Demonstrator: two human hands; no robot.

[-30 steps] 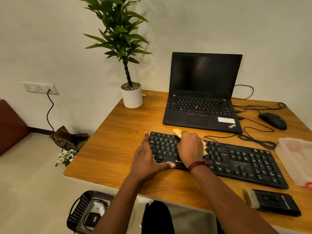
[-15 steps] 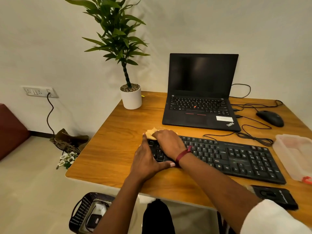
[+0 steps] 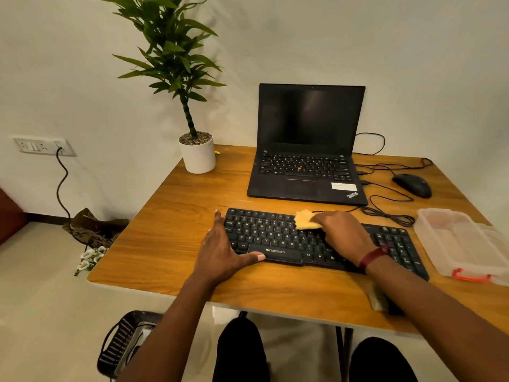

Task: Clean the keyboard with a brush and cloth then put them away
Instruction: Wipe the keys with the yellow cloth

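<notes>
A black keyboard (image 3: pixel 275 235) lies across the wooden desk (image 3: pixel 170 230) in front of me. My left hand (image 3: pixel 220 249) rests flat on its left end, thumb on the front edge, steadying it. My right hand (image 3: pixel 341 235) presses a small yellow cloth (image 3: pixel 304 219) onto the upper middle keys; most of the cloth sticks out past my fingertips. The brush (image 3: pixel 378 297), pale bristles with a black body, lies near the desk's front edge, mostly hidden under my right forearm.
An open black laptop (image 3: pixel 305 172) sits behind the keyboard. A black mouse (image 3: pixel 412 184) and looped cables (image 3: pixel 388 213) are at the right rear. A clear plastic box (image 3: pixel 462 244) with a red latch stands right. A potted plant (image 3: pixel 197 153) is back left.
My right hand has slid the cloth from the keyboard's left end rightwards to the upper middle keys. The left hand stayed on the left end. The camera view has shifted.
</notes>
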